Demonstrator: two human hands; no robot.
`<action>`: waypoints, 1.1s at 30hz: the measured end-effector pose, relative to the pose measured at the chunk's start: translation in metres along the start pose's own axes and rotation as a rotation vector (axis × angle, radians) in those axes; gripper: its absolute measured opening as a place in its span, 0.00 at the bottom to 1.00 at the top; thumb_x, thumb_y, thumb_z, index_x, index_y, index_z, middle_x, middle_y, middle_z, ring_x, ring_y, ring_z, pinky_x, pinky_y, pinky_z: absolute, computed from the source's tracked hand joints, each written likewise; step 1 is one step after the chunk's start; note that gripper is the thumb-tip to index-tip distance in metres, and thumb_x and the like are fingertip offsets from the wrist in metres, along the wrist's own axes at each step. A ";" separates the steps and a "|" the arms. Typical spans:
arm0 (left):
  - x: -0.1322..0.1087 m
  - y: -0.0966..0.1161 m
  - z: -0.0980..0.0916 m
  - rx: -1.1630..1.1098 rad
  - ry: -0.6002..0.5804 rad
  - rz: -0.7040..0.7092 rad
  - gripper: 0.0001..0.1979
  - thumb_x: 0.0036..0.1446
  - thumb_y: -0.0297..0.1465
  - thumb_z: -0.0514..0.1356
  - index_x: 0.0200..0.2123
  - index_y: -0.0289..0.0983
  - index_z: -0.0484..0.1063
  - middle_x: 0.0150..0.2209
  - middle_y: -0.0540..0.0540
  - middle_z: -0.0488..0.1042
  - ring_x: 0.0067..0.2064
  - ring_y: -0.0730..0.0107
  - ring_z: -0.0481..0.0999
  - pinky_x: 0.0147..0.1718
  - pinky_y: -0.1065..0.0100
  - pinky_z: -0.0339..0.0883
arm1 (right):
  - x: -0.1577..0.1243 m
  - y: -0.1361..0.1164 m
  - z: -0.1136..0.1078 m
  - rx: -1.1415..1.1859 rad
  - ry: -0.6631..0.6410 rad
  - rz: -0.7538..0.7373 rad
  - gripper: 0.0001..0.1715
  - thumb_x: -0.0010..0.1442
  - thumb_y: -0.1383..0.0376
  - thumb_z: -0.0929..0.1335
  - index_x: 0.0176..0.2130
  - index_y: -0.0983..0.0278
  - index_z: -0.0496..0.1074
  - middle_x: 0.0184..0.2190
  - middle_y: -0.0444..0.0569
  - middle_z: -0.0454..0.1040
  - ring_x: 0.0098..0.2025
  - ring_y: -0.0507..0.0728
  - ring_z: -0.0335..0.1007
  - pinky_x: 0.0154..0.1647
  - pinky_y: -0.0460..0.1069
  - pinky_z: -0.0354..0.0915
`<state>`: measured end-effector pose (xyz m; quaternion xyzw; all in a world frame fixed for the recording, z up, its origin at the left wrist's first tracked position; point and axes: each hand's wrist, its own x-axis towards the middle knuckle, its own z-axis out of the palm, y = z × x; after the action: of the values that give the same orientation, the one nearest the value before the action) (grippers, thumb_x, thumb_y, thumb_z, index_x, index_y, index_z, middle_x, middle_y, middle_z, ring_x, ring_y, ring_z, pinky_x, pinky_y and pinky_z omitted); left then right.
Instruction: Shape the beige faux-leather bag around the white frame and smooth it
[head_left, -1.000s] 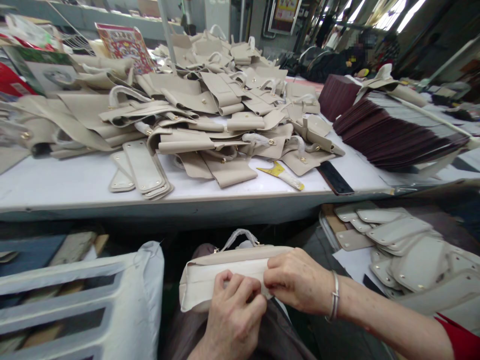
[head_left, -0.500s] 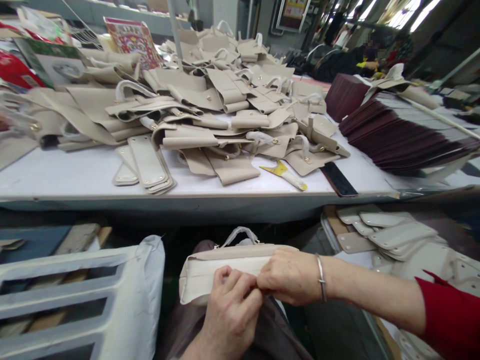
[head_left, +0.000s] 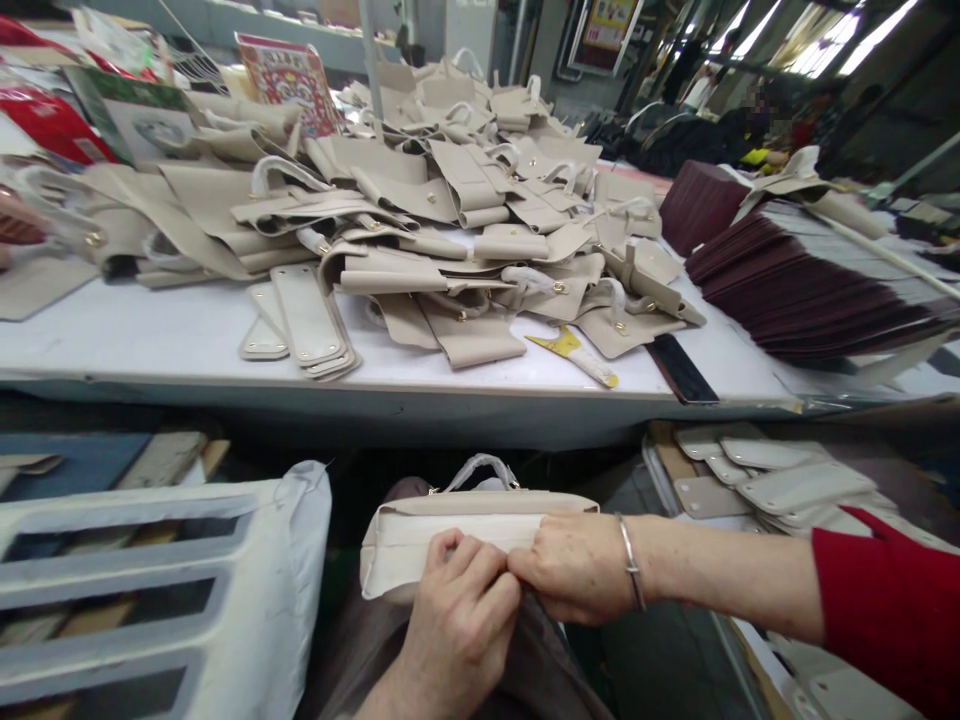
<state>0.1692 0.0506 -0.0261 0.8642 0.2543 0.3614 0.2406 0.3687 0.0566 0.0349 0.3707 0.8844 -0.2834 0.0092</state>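
Note:
A beige handbag (head_left: 397, 560) lies across my lap, its pale flat side facing up and its wrapped handle (head_left: 480, 465) pointing away from me. My left hand (head_left: 469, 610) has its fingers curled and pressed on the bag's near edge. Beside it, touching fingertips, my right hand (head_left: 566, 565) pinches the same edge farther right. Whatever small part lies between the fingers is hidden by the hands.
On the white table (head_left: 187, 350) are a heap of beige bag pieces (head_left: 450, 210), stacked base panels (head_left: 307, 320), a yellow-and-white tool (head_left: 574, 355) and a dark phone (head_left: 681, 368). Maroon sheets (head_left: 795, 280) stand right. A wrapped slatted chair (head_left: 300, 560) is at left; more panels (head_left: 810, 480) lie at right.
My right hand has turned slightly, its wrist sinking a little while the fingertips stay at the bag's edge. My left hand and the bag have hardly moved. The view has shifted slightly.

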 end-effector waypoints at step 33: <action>0.078 0.019 -0.031 0.438 -0.538 -0.138 0.31 0.50 0.31 0.70 0.58 0.38 0.69 0.62 0.37 0.68 0.57 0.45 0.70 0.53 0.46 0.64 | -0.034 -0.038 0.154 1.115 1.244 0.785 0.45 0.60 0.47 0.68 0.68 0.60 0.53 0.66 0.56 0.61 0.67 0.62 0.58 0.67 0.55 0.56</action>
<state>0.1990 0.0912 0.0441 0.9403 0.3112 0.0404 0.1319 0.3388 -0.0652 -0.0677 0.6803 0.2767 -0.3946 -0.5522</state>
